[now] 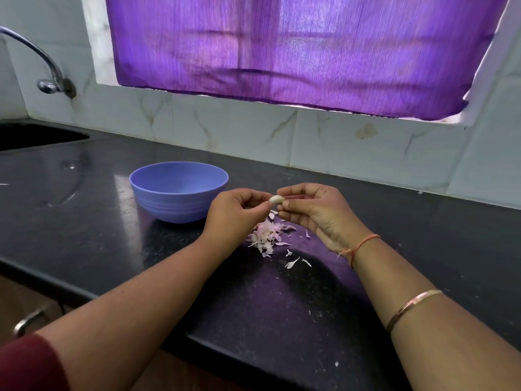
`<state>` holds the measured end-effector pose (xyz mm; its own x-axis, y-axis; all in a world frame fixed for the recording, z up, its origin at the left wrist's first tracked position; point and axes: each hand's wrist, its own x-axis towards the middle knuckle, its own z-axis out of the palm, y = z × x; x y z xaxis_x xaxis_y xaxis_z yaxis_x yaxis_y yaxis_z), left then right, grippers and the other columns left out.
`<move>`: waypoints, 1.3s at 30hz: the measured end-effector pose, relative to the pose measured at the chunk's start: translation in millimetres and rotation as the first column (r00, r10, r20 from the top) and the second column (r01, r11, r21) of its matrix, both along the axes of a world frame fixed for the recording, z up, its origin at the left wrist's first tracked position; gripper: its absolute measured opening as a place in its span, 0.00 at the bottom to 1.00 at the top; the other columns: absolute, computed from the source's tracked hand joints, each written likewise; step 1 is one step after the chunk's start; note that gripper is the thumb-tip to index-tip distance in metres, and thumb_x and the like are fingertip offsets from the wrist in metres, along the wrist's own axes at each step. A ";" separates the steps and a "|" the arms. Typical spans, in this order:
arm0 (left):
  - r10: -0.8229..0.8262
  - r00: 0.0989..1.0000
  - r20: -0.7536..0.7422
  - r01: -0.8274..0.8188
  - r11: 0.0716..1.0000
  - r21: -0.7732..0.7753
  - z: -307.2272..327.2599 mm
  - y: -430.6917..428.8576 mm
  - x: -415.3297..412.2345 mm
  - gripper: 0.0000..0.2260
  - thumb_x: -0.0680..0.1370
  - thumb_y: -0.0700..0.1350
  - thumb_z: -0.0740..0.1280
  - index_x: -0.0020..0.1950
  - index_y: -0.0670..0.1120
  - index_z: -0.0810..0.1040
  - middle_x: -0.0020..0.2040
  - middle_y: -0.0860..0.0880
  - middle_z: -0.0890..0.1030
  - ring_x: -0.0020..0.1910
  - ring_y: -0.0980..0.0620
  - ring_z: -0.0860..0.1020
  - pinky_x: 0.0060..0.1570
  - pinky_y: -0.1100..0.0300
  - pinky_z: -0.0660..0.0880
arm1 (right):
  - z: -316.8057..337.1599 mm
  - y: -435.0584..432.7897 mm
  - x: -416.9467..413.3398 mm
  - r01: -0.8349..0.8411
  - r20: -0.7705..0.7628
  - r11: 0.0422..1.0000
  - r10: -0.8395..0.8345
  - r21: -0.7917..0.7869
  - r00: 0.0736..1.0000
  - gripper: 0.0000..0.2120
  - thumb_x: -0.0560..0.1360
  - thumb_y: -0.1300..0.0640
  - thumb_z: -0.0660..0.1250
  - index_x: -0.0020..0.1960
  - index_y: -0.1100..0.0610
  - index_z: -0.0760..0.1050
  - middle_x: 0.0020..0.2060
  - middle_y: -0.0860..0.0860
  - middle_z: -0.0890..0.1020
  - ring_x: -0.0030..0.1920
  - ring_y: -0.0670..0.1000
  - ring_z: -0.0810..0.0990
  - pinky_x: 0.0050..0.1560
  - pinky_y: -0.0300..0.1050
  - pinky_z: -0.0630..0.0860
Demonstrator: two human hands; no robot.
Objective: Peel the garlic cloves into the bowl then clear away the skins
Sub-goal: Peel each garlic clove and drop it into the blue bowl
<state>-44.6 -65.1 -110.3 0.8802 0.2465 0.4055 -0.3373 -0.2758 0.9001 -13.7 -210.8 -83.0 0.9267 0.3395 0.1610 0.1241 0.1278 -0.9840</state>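
**Clove pinched between both hands**

A blue bowl (178, 190) stands on the worktop (84, 221) left of the left hand (235, 214). Both hands' grips close on one garlic clove (275, 199), the right hand (315, 213) opposite. Skins (266, 235) lie heaped beneath.

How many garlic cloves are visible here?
1: a garlic clove pinched between left hand and right hand. The bowl's bottom is hidden; more may lie there.
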 end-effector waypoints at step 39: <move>-0.096 0.995 0.000 0.096 0.988 -0.122 1.9 -0.2 -1.3 0.03 0.75 0.39 0.69 0.43 0.44 0.82 0.38 0.42 0.83 0.34 0.54 0.80 0.37 0.65 0.78 | -1.8 5.6 2.1 0.174 0.413 0.957 -0.064 -0.234 0.909 0.12 0.67 0.68 0.73 0.47 0.57 0.79 0.40 0.53 0.80 0.40 0.47 0.78 0.48 0.40 0.80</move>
<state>-45.9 -65.2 -108.4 0.9046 0.2079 0.3721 -0.3513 -0.1308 0.9271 -11.6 -205.2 -84.8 0.8400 0.3111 0.4446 0.5085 -0.1656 -0.8450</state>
